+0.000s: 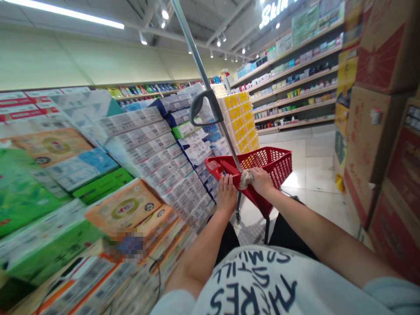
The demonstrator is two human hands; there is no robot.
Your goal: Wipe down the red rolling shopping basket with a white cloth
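Note:
A red plastic shopping cart [277, 168] with perforated basket walls stands right in front of me. My left hand [227, 196] grips the near-left part of its handle, its fingers over the red edge. In my right hand [261, 181] is a crumpled, whitish rag [246, 179], pressed against the cart's handle beside the pole's foot. A grey metal pole [193, 48] rises from the cart's handle end, leaning left in view, and carries a dark grey loop grip [206, 109] partway up. The inside of the basket is mostly hidden.
Stacked tissue packs [147, 148] rise close on my left, with orange packs [127, 208] nearest. Yellow-and-white packs [241, 122] stand beyond the cart. Cardboard cartons [369, 144] line the right side. Stocked shelves [295, 83] run along the back, past a tiled floor [316, 170].

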